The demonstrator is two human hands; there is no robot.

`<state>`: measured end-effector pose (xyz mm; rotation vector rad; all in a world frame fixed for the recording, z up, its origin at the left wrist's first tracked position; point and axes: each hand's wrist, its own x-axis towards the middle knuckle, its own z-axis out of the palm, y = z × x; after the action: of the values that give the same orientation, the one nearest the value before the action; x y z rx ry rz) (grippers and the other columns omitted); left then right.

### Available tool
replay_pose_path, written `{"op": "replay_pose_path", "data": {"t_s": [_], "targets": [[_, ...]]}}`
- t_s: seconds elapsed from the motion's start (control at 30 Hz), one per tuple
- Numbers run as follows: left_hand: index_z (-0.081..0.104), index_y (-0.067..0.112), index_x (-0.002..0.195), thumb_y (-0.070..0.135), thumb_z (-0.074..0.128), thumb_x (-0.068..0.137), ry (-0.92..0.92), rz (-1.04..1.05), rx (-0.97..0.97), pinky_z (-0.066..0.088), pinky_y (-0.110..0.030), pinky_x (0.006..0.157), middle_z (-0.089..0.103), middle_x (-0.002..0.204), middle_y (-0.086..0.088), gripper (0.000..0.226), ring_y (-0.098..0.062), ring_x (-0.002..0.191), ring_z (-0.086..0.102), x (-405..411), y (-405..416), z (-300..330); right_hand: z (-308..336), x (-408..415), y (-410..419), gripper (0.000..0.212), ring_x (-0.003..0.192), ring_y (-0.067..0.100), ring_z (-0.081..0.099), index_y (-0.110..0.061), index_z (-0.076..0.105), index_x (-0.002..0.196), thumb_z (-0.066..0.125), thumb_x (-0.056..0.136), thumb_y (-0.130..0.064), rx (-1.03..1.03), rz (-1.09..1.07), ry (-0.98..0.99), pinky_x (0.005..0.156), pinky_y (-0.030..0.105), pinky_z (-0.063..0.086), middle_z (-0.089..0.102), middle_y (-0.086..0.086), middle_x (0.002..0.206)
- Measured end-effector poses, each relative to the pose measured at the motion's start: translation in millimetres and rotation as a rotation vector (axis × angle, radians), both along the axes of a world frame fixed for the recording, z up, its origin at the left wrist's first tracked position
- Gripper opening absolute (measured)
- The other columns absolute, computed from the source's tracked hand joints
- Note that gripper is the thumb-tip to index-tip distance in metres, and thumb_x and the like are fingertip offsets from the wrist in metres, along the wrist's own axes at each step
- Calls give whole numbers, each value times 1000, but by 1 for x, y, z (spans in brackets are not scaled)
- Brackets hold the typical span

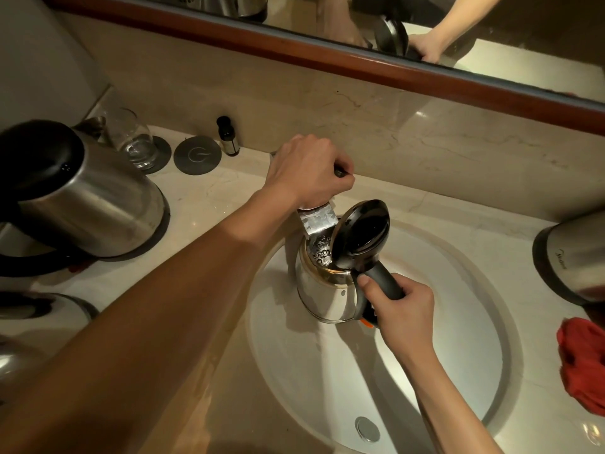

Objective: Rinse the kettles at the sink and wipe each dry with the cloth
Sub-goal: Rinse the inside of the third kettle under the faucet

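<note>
Your right hand (401, 308) is gripping the handle of the open kettle (324, 290) under the faucet (317, 221); your left hand (307, 172) is clasping the tap lever. The right-edge kettle (571, 257) is showing cursive writing, unreadable.

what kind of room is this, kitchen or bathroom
Most likely a bathroom vanity, perhaps in a hotel: a round basin sunk in a marble counter, a wood-framed mirror along the wall, and a drinking glass on a coaster beside a small bottle.
</note>
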<state>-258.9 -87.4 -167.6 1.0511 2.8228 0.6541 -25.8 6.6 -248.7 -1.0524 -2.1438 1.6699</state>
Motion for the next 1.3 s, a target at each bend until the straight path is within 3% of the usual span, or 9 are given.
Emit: {"op": "replay_pose_path", "data": {"t_s": [0.1,0.27,0.6,0.77,1.03,1.3], "targets": [[76,40,99,49,59,84,1,-2,3,46,-32,82,75,98,15,24,-23,101,64,1,0,0,1,-1,0,59,55,21,40,0,53,59,78,63,-54,-3,2,-13,51,55,45,41,14,54],[76,39,99,47,59,85,1,-4,14,42,-30,80,75,97,15,23,-22,100,64,2,0,1,0,0,0,58,56,20,38,-3,50,58,77,62,-55,6,-4,-6,55,43,39,39,4,53],[76,40,98,45,59,86,-8,-7,16,42,-29,80,75,96,16,22,-20,97,65,3,0,2,0,0,1,60,57,22,39,-1,50,60,78,63,-54,19,-11,-32,53,59,48,38,8,56],[76,40,98,47,58,85,-11,-1,10,45,-32,83,75,97,15,23,-22,98,65,2,0,1,-1,-1,1,62,57,22,40,2,52,61,78,64,-54,20,-5,-33,54,61,49,39,21,57],[76,42,97,49,58,83,-28,9,10,51,-35,87,75,96,17,24,-22,98,65,2,0,0,3,0,0,60,58,20,35,-3,45,59,77,64,-55,35,-7,-25,53,57,49,35,4,54],[76,40,96,46,59,84,-5,-2,14,47,-31,82,75,93,15,23,-22,95,66,4,0,2,4,0,1,59,57,21,37,-4,46,58,77,65,-54,20,-8,-24,53,59,49,36,3,53]]}}
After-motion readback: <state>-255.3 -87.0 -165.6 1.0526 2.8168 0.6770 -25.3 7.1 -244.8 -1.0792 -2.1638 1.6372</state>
